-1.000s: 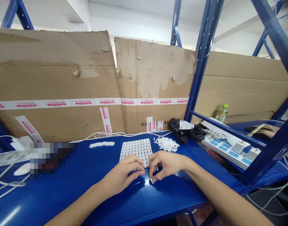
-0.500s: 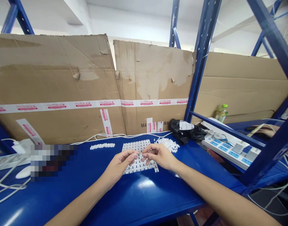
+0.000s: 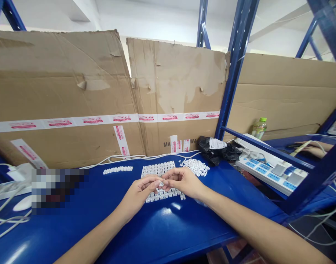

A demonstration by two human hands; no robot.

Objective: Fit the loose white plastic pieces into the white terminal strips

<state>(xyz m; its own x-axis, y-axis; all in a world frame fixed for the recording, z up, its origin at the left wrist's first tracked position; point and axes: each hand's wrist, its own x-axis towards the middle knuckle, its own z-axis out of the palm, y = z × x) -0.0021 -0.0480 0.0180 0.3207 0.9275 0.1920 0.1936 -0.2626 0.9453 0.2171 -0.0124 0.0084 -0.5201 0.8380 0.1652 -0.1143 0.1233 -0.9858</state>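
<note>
My left hand (image 3: pixel 143 189) and my right hand (image 3: pixel 181 180) meet fingertip to fingertip over a grid of small white pieces (image 3: pixel 154 169) laid in rows on the blue table. Both hands pinch, thumbs against fingers, around a tiny whitish piece (image 3: pixel 161 184); its kind is too small to tell. Behind my right hand lies a loose heap of small white parts (image 3: pixel 197 167). A short row of white parts (image 3: pixel 117 169) rests to the left of the grid. My hands and fingers hide part of the grid.
A cardboard wall (image 3: pixel 102 91) stands behind the blue table (image 3: pixel 146 231). A black plastic bag (image 3: pixel 217 150), a power strip (image 3: pixel 267 175) and a bottle (image 3: pixel 259 128) are at right, beside a blue metal post (image 3: pixel 231 80). Cables and a white mouse (image 3: pixel 22 202) lie left. Another person's hand (image 3: pixel 312 148) shows far right.
My right fingertips have come in closer to my left ones, so the hands now touch around the tiny piece. The view has shifted slightly.
</note>
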